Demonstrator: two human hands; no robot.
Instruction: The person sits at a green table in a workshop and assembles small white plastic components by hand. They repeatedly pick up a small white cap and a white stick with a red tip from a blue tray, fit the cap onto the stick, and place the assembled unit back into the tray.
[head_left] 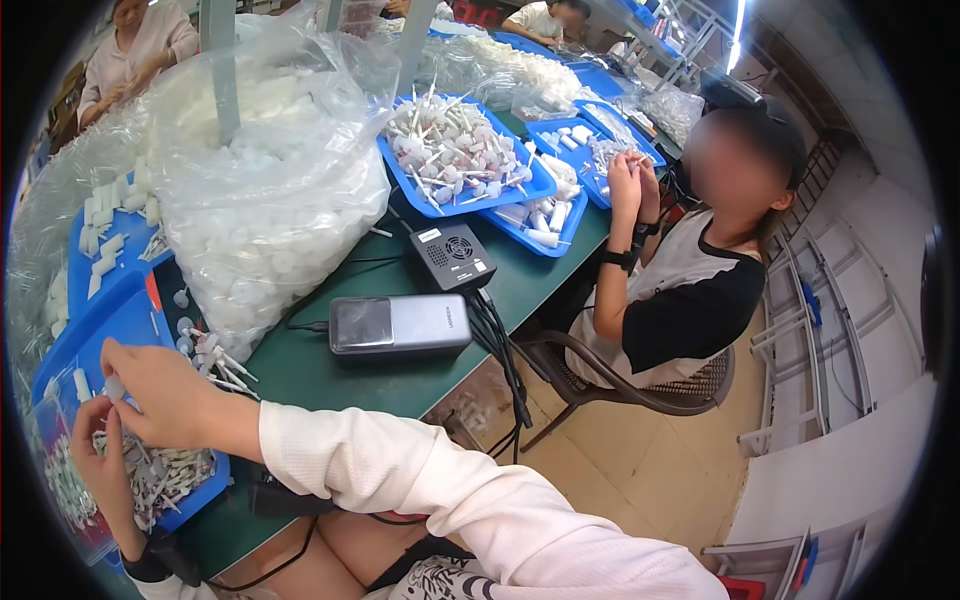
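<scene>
At the left of the head view, my two hands meet over a blue tray [208, 492]. My right hand [175, 395] reaches across from the right, its thumb and fingers closed on a small translucent whitish cap [114, 387]. Just below it, my left hand [98, 455] is also closed, fingertips pressed against the same cap. What else they pinch is too small to make out. Beneath the hands lie many thin white-and-red stick parts [175, 485]. A white cylinder [81, 385] is beside my fingers. White sticks with round translucent caps [212, 360] lie just past my right wrist.
A large clear bag of white caps [270, 190] stands beyond my hands. A grey power bank [400, 324] and a black box with a fan [452, 255], with cables, sit on the green table [375, 385]. Farther off are filled blue trays [437, 207]; a seated co-worker [690, 290] works at the right.
</scene>
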